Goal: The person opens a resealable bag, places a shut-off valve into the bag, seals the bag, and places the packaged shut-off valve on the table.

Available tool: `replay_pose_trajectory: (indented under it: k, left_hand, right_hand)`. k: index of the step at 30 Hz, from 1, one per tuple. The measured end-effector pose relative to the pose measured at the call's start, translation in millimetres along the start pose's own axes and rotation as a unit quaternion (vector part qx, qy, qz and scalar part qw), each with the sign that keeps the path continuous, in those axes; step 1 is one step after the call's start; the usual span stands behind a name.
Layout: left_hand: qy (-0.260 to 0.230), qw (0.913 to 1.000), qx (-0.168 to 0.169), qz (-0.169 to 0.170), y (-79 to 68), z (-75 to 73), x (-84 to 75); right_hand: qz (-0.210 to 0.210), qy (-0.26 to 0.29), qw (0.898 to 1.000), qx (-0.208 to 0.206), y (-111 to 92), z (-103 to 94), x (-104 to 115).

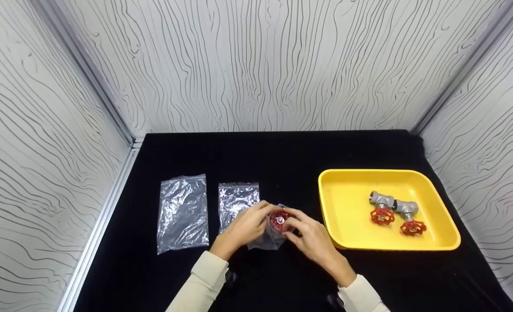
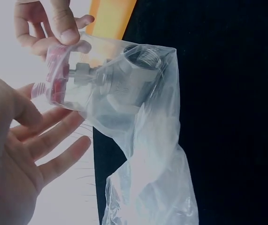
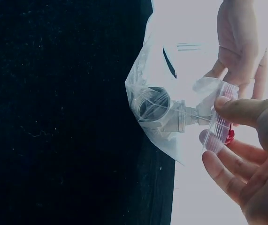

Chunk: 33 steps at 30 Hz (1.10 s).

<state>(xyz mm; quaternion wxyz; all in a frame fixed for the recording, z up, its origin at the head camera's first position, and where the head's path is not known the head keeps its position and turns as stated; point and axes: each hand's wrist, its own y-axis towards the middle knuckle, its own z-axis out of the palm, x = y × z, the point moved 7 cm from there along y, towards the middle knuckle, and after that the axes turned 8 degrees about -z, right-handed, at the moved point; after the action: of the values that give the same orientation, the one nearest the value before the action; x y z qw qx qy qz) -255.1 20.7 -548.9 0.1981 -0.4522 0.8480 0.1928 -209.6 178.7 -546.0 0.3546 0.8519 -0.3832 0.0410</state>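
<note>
A metal valve with a red handwheel is inside a clear zip-lock bag, the wheel at the bag's mouth. My right hand pinches the bag's zip edge, its thumb over the plastic beside the wheel and fingers underneath. On the opposite side of the mouth, my left hand holds the edge between thumb and index finger, the other fingers spread out. The threaded pipe opening shows through the plastic, facing away from my hands.
To the right stands a yellow tray holding two more valves, a left one and a right one, both red-wheeled. Two flat zip-lock bags lie on the black cloth: a larger bag at left and a nearer bag beside my left hand.
</note>
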Motion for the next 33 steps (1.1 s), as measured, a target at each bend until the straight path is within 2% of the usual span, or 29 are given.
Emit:
replay_pose_trajectory:
  k: [5,11,17,26,33]
  left_hand:
    - [0.030,0.9995,0.008,0.011,7.9,3.0,-0.5]
    - [0.066,0.9968,-0.019,0.040,15.0,3.2,0.0]
    - [0.045,0.9979,-0.016,0.045,18.1,1.3,3.4]
    - [0.009,0.9995,-0.003,0.031,14.1,-3.5,9.8]
    - [-0.035,0.9992,-0.003,0.020,7.9,-6.9,17.5]
  right_hand:
    - [0.001,-0.005,1.000,0.011,-1.6,0.3,-0.8]
    - [-0.007,-0.019,1.000,0.022,-2.7,0.4,-1.0]
    - [-0.027,-0.022,0.999,0.012,-2.2,-0.9,-1.0]
    - [-0.050,-0.026,0.998,0.009,-0.3,-1.1,1.2]
    - [-0.047,0.013,0.999,0.017,2.3,-1.5,-1.4]
